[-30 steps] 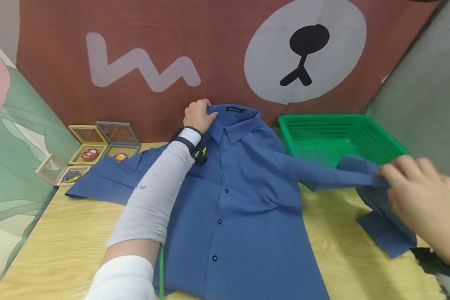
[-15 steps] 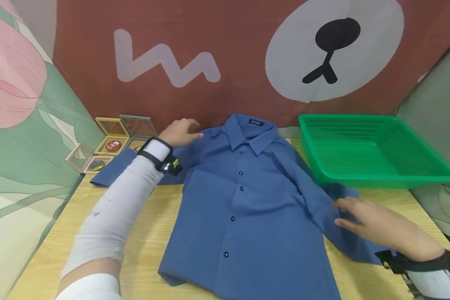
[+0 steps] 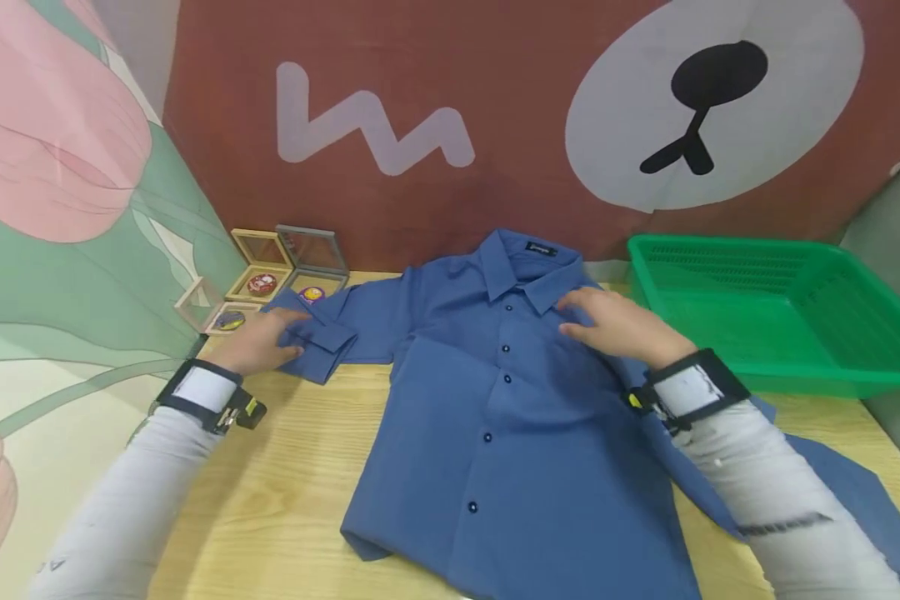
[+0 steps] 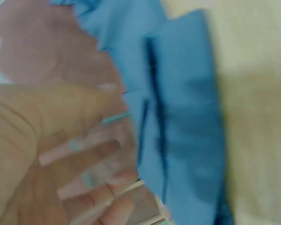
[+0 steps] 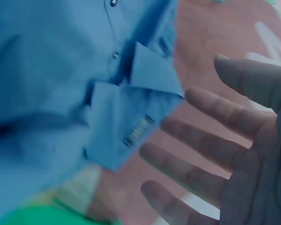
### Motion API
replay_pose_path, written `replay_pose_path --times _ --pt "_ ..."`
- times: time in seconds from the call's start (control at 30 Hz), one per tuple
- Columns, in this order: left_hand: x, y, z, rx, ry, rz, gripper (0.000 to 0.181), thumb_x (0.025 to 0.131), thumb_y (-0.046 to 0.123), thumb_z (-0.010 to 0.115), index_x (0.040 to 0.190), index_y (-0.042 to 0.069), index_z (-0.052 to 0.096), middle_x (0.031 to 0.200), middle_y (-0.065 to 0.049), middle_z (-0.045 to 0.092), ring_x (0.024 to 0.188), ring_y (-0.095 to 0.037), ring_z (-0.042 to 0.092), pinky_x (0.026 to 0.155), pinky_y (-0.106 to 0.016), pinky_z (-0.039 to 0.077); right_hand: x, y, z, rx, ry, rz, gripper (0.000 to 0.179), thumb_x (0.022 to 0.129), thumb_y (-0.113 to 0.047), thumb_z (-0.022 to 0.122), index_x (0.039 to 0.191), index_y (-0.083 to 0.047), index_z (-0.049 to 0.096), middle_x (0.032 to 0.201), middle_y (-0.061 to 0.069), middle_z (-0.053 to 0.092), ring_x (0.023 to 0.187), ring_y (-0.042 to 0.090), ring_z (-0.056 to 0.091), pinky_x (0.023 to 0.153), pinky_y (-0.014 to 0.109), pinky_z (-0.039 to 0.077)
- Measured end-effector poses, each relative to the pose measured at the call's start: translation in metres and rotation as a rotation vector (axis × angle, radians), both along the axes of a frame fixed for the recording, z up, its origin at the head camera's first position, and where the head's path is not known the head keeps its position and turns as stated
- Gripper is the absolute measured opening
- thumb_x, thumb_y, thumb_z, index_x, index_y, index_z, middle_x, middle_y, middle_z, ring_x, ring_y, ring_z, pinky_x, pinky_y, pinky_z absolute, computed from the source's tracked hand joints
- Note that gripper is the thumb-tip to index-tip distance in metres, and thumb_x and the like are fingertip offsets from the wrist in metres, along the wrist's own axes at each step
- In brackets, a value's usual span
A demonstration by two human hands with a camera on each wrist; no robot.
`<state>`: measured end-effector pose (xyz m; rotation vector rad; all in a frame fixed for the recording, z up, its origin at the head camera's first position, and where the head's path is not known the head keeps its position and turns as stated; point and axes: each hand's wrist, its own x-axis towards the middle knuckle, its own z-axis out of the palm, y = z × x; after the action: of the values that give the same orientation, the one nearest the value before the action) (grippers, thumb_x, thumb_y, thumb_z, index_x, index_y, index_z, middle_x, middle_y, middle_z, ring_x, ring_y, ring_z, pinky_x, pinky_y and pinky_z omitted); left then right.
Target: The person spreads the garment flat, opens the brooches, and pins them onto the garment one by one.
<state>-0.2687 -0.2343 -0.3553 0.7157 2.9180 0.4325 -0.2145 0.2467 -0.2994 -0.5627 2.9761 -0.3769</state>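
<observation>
A blue button-up shirt (image 3: pixel 555 467) lies front side up on the wooden table, its collar (image 3: pixel 547 287) towards the back wall. My left hand (image 3: pixel 258 342) is beside the cuff (image 3: pixel 318 342) of the sleeve on the left. In the left wrist view its fingers are spread apart, with no cloth between them. Over the chest, near the collar's right side, is my right hand (image 3: pixel 626 325). Its fingers look straight and hold nothing in the right wrist view. The right forearm covers part of the other sleeve (image 3: pixel 855 492), which stretches to the lower right.
A green plastic basket (image 3: pixel 720 367) stands at the back right. Several small hinged display boxes (image 3: pixel 258 265) with round badges sit at the back left. A brown cloth (image 3: pixel 510 117) with a printed face hangs behind the table (image 3: pixel 277 475).
Both hands have released the shirt. The sleeve on the right dropped to the table. My left hand moved from the collar to the left cuff; my right hand came across towards the collar.
</observation>
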Motion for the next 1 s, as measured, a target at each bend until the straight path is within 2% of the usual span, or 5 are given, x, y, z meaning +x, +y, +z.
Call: replay_pose_path --times 0.17,0.37,0.47,0.77,1.0 --pt "-0.01 0.023 -0.027 -0.143 -0.004 -0.093 0.08 0.081 -0.015 0.057 0.153 0.016 0.04 0.16 -0.02 0.032 0.127 -0.055 0.043 0.058 -0.041 0.048 -0.047 -0.013 -0.032 -0.049 -0.109 -0.07 0.061 0.101 -0.024 0.058 0.15 0.004 0.036 0.154 0.029 0.036 0.144 0.046 0.033 0.114 0.06 0.032" --pt "-0.021 0.057 -0.041 -0.313 -0.067 -0.105 0.085 0.082 -0.012 0.061 0.155 0.023 0.035 0.154 -0.021 0.041 0.133 -0.051 0.045 0.085 -0.06 0.051 -0.09 -0.022 -0.073 -0.181 -0.221 -0.184 0.074 0.105 -0.025 0.048 0.157 0.004 0.005 0.163 0.03 0.007 0.152 0.045 0.008 0.124 0.055 0.014" --pt "-0.016 0.067 -0.043 -0.342 -0.064 -0.138 0.071 0.083 -0.007 0.069 0.147 0.017 0.049 0.14 -0.024 0.051 0.118 -0.043 0.059 0.087 -0.052 0.054 -0.099 -0.023 -0.083 -0.308 -0.29 -0.27 0.073 0.107 -0.025 0.044 0.158 0.002 -0.001 0.163 0.03 0.009 0.146 0.047 0.027 0.119 0.055 0.028" --pt "0.0 0.04 -0.041 -0.119 -0.073 -0.223 0.036 0.085 0.014 0.078 0.116 0.0 0.067 0.107 -0.013 0.07 0.093 -0.026 0.067 0.082 -0.042 0.055 -0.107 -0.026 -0.095 -0.389 -0.105 -0.321 0.03 0.103 -0.019 0.053 0.117 0.008 0.054 0.114 0.028 0.055 0.107 0.04 0.054 0.096 0.047 0.044" --pt "0.029 -0.005 0.013 0.195 0.064 -0.203 0.009 0.086 0.006 0.075 0.093 0.009 0.068 0.08 0.002 0.067 0.068 -0.003 0.059 0.063 -0.025 0.05 -0.103 -0.028 -0.081 -0.563 0.133 -0.31 0.018 0.099 -0.01 0.061 0.086 0.002 0.054 0.08 0.016 0.05 0.074 0.026 0.045 0.075 0.041 0.039"
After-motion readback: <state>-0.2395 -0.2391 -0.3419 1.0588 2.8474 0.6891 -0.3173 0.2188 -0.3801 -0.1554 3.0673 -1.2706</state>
